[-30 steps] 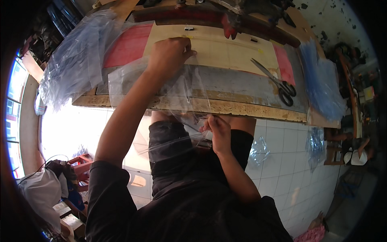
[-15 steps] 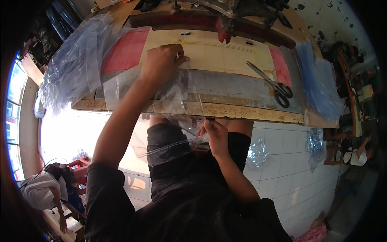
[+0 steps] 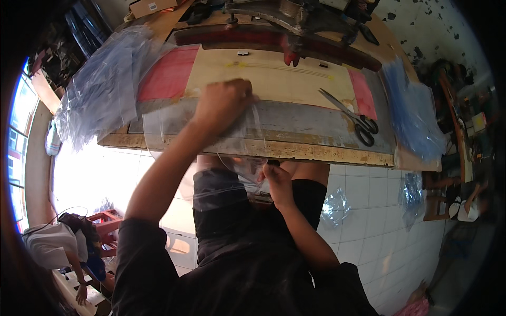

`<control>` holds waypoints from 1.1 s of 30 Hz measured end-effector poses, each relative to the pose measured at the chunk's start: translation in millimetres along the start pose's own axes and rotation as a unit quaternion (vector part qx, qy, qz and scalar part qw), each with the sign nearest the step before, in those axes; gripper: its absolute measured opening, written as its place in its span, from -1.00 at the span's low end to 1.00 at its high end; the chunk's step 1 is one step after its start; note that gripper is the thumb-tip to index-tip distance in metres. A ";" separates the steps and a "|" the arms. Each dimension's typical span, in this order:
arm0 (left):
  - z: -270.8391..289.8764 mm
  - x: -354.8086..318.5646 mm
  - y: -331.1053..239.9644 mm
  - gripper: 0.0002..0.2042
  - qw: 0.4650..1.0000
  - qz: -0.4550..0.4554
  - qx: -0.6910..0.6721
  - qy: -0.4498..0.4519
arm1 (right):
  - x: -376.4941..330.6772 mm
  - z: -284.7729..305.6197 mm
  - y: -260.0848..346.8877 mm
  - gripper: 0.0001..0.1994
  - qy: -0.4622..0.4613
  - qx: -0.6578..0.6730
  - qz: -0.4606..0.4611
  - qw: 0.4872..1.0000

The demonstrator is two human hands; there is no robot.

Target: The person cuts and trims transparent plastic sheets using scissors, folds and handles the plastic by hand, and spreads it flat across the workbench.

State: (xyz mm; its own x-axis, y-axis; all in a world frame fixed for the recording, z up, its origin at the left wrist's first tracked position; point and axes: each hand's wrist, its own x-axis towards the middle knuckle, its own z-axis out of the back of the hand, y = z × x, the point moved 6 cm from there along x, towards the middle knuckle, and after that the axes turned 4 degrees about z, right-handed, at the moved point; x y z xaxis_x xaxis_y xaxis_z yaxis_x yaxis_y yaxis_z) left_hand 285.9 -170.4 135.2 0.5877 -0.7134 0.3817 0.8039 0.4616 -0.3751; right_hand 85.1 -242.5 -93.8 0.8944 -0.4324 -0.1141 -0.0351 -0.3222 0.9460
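A clear plastic sheet lies over the front of the workbench and hangs past its edge toward my lap. My left hand is above the bench, fingers curled on the sheet's upper part, their tips slightly blurred. Just below the bench edge, my right hand pinches the hanging part of the plastic between thumb and fingers. Behind my left hand, a cream panel with pink ends covers the work surface. Black-handled scissors lie with their blades pointing to the far left.
A red metal clamp bar spans the back of the bench. Clear plastic sheets are heaped at left, bluish sheets at right. Crumpled plastic lies on the tiled floor. Another person sits at lower left.
My left hand has moved right and a little toward me over the bench, its fingers more closed. My right hand stays near the bench edge. The whole view has shifted slightly.
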 end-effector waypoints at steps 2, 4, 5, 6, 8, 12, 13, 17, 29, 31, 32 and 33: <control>3.6 17.0 21.3 -0.75 0.997 -0.015 0.070 -0.040 | 2.2 -13.7 30.8 -0.66 0.007 -0.016 0.052 0.999; -0.3 17.1 17.7 -0.75 0.998 -0.004 0.059 -0.021 | 4.4 -13.2 24.8 -0.65 -0.007 -0.019 0.059 0.998; -2.7 16.8 12.2 -0.75 0.999 0.008 0.050 -0.002 | 6.9 -9.2 19.4 -0.64 -0.020 -0.022 0.065 0.997; -6.3 10.5 1.3 -0.75 0.999 -0.002 0.035 0.019 | 10.3 -5.1 9.7 -0.64 -0.019 -0.022 0.067 0.997; -16.5 -10.0 -30.1 -0.75 0.998 -0.049 -0.006 0.045 | 16.5 9.6 -21.2 -0.61 -0.047 -0.054 0.055 0.996; -20.0 -33.4 -55.9 -0.74 0.996 -0.080 -0.018 0.046 | 16.4 23.9 -43.2 -0.59 -0.055 -0.112 0.020 0.992; -18.6 -28.0 -45.8 -0.74 0.996 -0.072 -0.021 0.042 | 13.5 19.6 -36.9 -0.59 -0.047 -0.114 0.012 0.992; -9.7 19.1 18.2 -0.73 0.998 0.032 0.045 0.031 | -0.1 -13.8 24.9 -0.62 0.005 -0.055 0.086 0.995; -18.0 -24.7 -41.5 -0.71 0.996 -0.084 -0.017 0.027 | 18.0 10.2 -35.0 -0.63 -0.017 -0.167 0.079 0.983; -18.1 -30.9 -46.3 -0.70 0.996 -0.084 -0.020 0.034 | 12.6 16.0 -35.9 -0.61 -0.027 -0.195 0.071 0.978; -17.4 -31.1 -45.0 -0.70 0.996 -0.083 -0.025 0.037 | 8.9 19.0 -35.1 -0.60 -0.039 -0.222 0.060 0.973; -17.4 -30.5 -43.9 -0.69 0.995 -0.083 -0.030 0.040 | 2.6 20.8 -33.5 -0.60 -0.039 -0.221 0.062 0.973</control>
State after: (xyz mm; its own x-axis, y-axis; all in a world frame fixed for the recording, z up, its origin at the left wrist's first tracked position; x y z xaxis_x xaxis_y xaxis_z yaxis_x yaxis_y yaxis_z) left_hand 231.1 -178.1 125.3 0.4361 -0.8184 0.3743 0.8810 0.3035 -0.3630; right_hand 79.3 -250.3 -132.1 0.8589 -0.5122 0.0029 0.0698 0.1227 0.9900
